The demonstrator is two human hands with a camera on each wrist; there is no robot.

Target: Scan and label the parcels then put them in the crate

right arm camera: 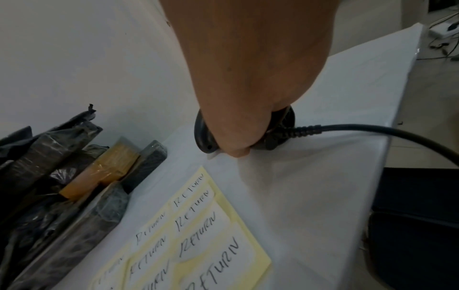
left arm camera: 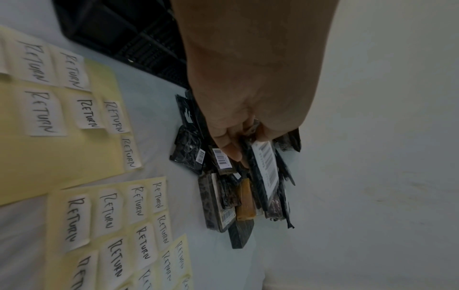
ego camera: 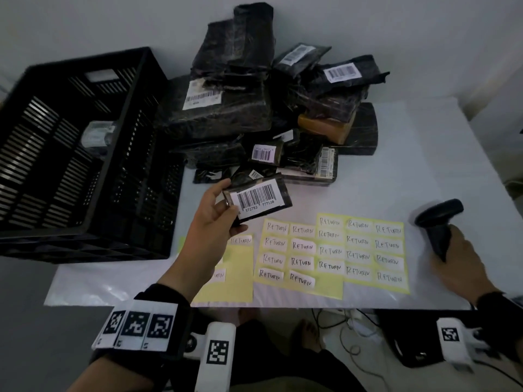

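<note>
Your left hand [ego camera: 212, 213] pinches a small flat black plastic-wrapped parcel [ego camera: 259, 200], glossy and crinkled, just beside the slatted black plastic crate [ego camera: 85, 154]; your right hand [ego camera: 460, 267] grips the smooth black pistol-shaped scanner [ego camera: 438, 222].

- Crate [ego camera: 85, 154]: table's [ego camera: 424, 165] left; one item inside, seemingly a parcel.
- Parcel pile [ego camera: 268, 108]: right of crate, rear.
- Label sheets [ego camera: 331, 253]: before pile.

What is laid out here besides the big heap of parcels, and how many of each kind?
black crate: 1
barcode scanner, gripped by the right hand: 1
yellow sheets of RETURN labels: 3
parcel held up by the left hand: 1
Total: 6
</note>
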